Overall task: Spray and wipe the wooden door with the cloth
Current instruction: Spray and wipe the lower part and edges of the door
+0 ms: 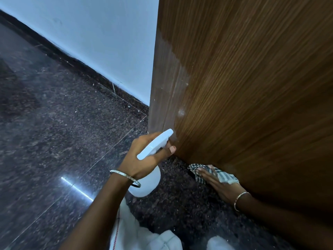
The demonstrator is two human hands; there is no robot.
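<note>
The brown wooden door (243, 83) fills the right half of the view, with a paler, dusty strip along its left edge. My left hand (144, 159) grips a white spray bottle (153, 145) by the neck, with its nozzle pointing at the door's lower left corner and a finger on the trigger. My right hand (218, 183) presses a checked grey-and-white cloth (212, 173) flat against the bottom of the door, fingers straight. Both wrists wear thin bangles.
A dark speckled stone floor (54, 132) spreads to the left and below. A pale blue wall (99, 42) with a dark skirting runs behind the door's edge. White clothing (137, 235) shows at the bottom of the view.
</note>
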